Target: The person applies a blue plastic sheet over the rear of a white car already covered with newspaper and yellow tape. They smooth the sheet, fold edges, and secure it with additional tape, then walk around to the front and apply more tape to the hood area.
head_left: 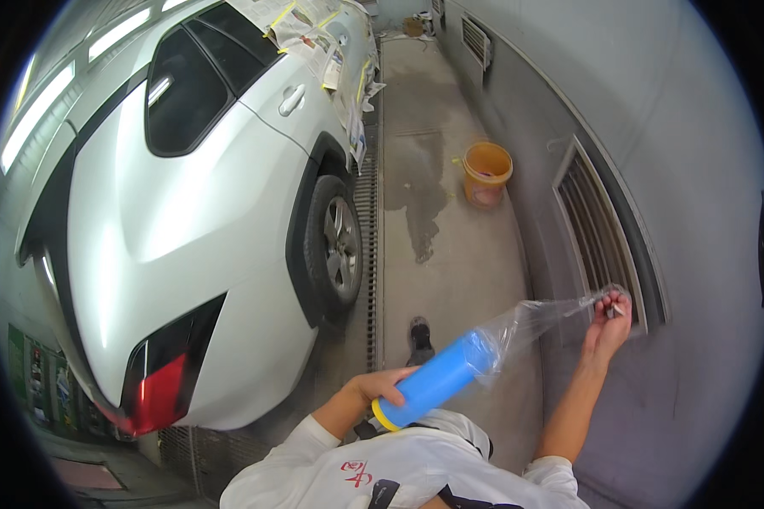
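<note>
A blue roll (pixel 440 379) with a yellow end lies slantwise in front of my body, its far end up to the right. My left hand (pixel 384 386) is wrapped round its lower part, near the yellow end. Clear plastic film (pixel 522 327) comes off the upper end of the roll and stretches, gathered and thin, towards the wall. My right hand (pixel 609 322), raised beside the wall, has its fingers closed on the film's bunched end. A small shiny bit shows at those fingers; I cannot make out what it is.
On the left stands a white car (pixel 187 254), with newspaper (pixel 301 38) taped over its front part. A floor grate (pixel 367 229) runs beside its wheel (pixel 335 242). An orange bucket (pixel 486 174) stands by the grey wall, which has a louvred vent (pixel 598 229). Wet patches mark the floor.
</note>
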`<action>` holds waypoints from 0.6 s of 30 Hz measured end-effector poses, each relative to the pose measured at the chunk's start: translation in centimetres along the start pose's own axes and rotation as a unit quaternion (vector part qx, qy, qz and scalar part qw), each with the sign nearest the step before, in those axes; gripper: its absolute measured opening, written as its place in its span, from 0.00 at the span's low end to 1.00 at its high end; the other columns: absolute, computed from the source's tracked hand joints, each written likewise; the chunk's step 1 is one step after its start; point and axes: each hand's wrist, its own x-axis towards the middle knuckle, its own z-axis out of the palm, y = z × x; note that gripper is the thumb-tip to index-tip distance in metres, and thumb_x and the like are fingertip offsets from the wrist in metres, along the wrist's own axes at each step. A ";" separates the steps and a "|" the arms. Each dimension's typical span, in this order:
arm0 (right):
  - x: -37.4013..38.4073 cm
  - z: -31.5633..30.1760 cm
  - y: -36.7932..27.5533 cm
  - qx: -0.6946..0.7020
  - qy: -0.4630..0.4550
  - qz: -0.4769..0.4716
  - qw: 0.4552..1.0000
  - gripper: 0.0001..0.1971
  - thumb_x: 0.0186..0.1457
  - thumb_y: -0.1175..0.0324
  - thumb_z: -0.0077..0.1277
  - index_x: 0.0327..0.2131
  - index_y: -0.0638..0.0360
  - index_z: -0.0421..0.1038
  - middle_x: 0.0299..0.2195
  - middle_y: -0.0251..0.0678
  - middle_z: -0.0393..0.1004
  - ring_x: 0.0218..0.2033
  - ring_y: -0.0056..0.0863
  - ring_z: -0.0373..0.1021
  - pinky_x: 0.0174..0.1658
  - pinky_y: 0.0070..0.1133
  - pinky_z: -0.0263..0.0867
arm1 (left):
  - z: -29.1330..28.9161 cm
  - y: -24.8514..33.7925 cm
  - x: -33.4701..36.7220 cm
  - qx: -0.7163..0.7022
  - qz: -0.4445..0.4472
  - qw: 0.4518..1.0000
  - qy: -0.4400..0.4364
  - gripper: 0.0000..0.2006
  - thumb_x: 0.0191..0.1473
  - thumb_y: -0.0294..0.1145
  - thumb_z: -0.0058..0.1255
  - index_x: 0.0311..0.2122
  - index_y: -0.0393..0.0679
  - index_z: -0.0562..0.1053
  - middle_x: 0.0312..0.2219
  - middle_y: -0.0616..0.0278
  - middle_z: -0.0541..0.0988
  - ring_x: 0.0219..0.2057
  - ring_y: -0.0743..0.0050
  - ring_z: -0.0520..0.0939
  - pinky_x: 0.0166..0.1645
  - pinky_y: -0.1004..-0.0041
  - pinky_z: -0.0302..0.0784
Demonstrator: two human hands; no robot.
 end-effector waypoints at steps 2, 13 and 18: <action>5.5 -2.5 4.5 -0.035 0.070 -0.053 0.996 0.06 0.57 0.75 0.45 0.38 0.57 0.68 0.35 0.35 0.72 0.34 0.24 0.70 0.37 0.23 0.69 | -3.8 3.4 1.0 -0.130 0.030 0.990 0.040 0.49 0.36 0.37 0.68 0.63 0.36 0.53 0.52 0.43 0.69 0.47 0.48 0.77 0.54 0.50 0.73; 10.3 -21.2 20.9 -0.874 0.047 0.246 0.417 0.13 0.51 0.68 0.52 0.38 0.66 0.74 0.41 0.53 0.76 0.42 0.50 0.74 0.43 0.35 0.72 | -22.0 27.2 6.5 -0.168 0.264 0.897 0.313 0.40 0.47 0.42 0.61 0.59 0.33 0.55 0.46 0.48 0.72 0.43 0.54 0.79 0.47 0.57 0.78; 10.7 -10.8 27.9 -0.871 -0.198 0.254 0.371 0.08 0.51 0.70 0.52 0.33 0.61 0.78 0.36 0.51 0.78 0.40 0.46 0.76 0.43 0.32 0.72 | -26.3 34.3 12.0 -0.147 0.289 0.867 0.379 0.39 0.49 0.43 0.59 0.59 0.32 0.54 0.45 0.46 0.72 0.43 0.52 0.79 0.48 0.57 0.78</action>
